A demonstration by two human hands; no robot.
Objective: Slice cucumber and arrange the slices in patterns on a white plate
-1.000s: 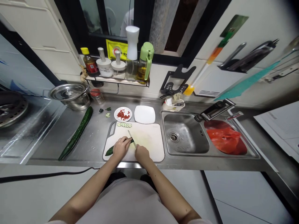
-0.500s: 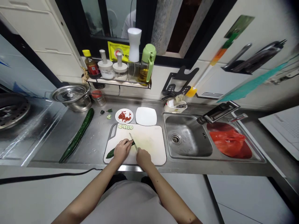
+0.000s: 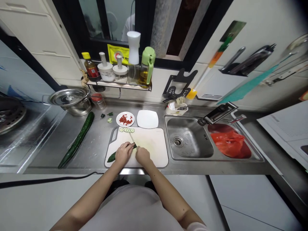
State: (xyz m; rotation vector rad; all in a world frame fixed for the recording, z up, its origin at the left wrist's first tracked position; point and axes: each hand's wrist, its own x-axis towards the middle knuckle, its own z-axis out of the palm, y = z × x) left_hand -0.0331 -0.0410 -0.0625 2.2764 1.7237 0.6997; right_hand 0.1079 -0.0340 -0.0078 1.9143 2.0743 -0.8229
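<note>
My left hand [image 3: 123, 153] is closed over a cut cucumber [image 3: 112, 157] lying on the white cutting board [image 3: 154, 150]; its left end sticks out past my fingers. In my right hand [image 3: 142, 156] is the handle of a knife [image 3: 132, 140], its thin blade angled up and left beside the cucumber's right end. The handle is mostly hidden by my fingers. A row of cucumber slices [image 3: 127, 130] lies along the board's top edge. Just behind the board stand a white plate of chopped red pieces [image 3: 125, 124] and a bare white plate [image 3: 147, 119].
A whole cucumber [image 3: 76, 141] lies on the steel counter at left, near a lidded pot [image 3: 72, 101]. Cucumber scraps [image 3: 109, 120] sit behind the board. At right are the sink [image 3: 192, 141] and a red bag [image 3: 227, 143]. Bottles line a low shelf [image 3: 120, 85].
The knife blade has tilted further left, and my right hand sits closer to my left hand. My view has shifted slightly, so the scene appears a little further left.
</note>
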